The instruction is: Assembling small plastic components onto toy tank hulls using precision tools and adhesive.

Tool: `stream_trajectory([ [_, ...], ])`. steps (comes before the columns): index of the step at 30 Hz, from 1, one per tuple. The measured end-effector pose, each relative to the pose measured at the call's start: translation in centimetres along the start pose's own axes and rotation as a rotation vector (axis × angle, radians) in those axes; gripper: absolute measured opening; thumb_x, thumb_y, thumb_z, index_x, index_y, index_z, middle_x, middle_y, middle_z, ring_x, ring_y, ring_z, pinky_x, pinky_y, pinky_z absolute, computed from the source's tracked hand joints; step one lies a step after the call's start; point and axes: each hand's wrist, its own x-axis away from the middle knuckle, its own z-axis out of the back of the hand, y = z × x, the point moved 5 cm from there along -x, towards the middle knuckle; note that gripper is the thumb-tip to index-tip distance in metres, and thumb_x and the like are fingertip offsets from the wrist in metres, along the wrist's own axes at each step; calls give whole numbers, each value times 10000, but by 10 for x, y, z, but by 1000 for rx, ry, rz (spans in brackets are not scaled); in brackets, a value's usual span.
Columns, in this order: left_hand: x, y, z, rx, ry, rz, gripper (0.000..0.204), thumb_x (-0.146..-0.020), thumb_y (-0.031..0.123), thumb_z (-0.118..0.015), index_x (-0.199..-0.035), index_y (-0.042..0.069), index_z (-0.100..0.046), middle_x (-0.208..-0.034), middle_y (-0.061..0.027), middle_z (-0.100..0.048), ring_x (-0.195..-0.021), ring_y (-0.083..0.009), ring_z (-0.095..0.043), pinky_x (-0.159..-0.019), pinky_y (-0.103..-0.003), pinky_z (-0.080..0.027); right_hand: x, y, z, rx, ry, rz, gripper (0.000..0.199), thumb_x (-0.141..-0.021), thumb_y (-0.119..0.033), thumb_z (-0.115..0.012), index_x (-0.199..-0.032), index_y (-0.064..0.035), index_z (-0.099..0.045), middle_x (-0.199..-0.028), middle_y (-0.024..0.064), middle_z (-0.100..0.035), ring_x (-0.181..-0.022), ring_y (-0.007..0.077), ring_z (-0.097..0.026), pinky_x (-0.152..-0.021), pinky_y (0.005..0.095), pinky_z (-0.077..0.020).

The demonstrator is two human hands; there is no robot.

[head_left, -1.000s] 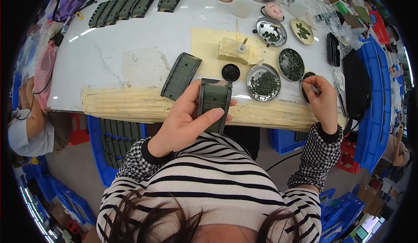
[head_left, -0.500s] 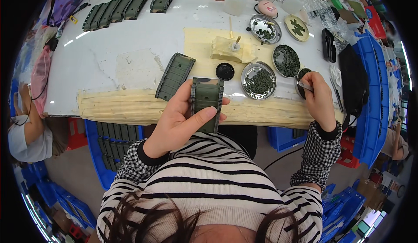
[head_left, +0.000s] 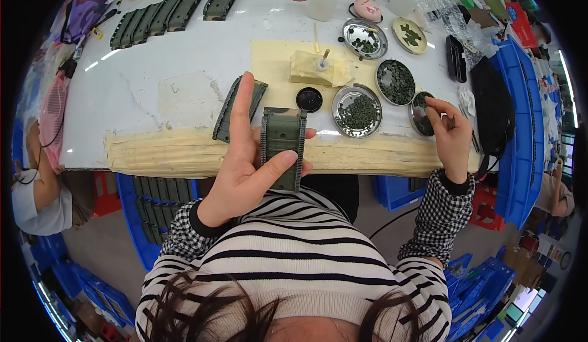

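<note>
My left hand (head_left: 231, 180) grips a dark green, slightly curved plastic piece (head_left: 284, 132) with finely toothed long edges. The thumb lies across its face while the index finger points straight up, away from it. Over the right rim of a small round dish (head_left: 421, 114) of dark green bits, my right hand (head_left: 453, 135) has its fingertips pinched together; what is between them, if anything, is too small to make out. A second green curved piece (head_left: 228, 112) lies on the table, partly behind my left hand.
Two metal dishes of green bits (head_left: 357, 110) (head_left: 395, 82) stand left of the small dish. A black round cap (head_left: 309, 99) and a tape-covered block (head_left: 315, 67) sit nearby. More green pieces (head_left: 158, 18) line the far left. Blue crates (head_left: 517, 127) stand right.
My left index finger has lifted off the green piece and now points upward. My right fingertips have shifted up slightly along the small dish's edge. The whole view has moved a little.
</note>
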Motion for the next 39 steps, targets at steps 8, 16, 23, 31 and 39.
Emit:
stream_trajectory([
  [8,2,-3,1,-47,-64,4,638,-956,21,-481,-1466,161,-123,-1274,-189,-503,-931,-197,-639,-822,-342,-559,3,-17,-1,-16,78,103,173,-810,31,-664,-973,-14,-700,-816,-10,-666,-542,7,-307,-485,191,-252],
  [16,-7,-10,-1,-63,-55,40,160,-978,99,-518,-1069,-21,-571,-1129,-104,-540,-894,-130,-627,-815,-276,-507,33,-116,-62,-358,-126,162,176,-760,68,-694,-913,-19,-689,-799,-10,-623,-529,9,-335,-467,180,-257],
  [23,-10,-4,9,-140,-53,-81,159,-1000,143,-496,-1016,-5,-550,-1028,-77,-613,-955,-123,-571,-874,-269,-449,38,-157,-102,-401,-195,357,214,-735,58,-726,-919,-49,-704,-845,6,-611,-507,35,-359,-466,184,-303],
  [31,-10,-3,20,-359,29,-162,163,-1003,155,-490,-944,16,-550,-1054,-65,-606,-1022,-114,-539,-933,-270,-402,41,-160,-114,-396,-200,383,275,-714,47,-752,-963,-61,-709,-842,42,-622,-523,83,-433,-470,212,-339],
  [39,-11,-5,10,206,-21,118,196,-1016,188,-461,-941,19,-526,-919,-38,-603,-830,-81,-571,-765,-240,-492,48,-177,-94,223,-71,1100,314,-688,-129,-723,-985,-29,-706,-897,52,-649,-620,131,-579,-531,245,-394],
])
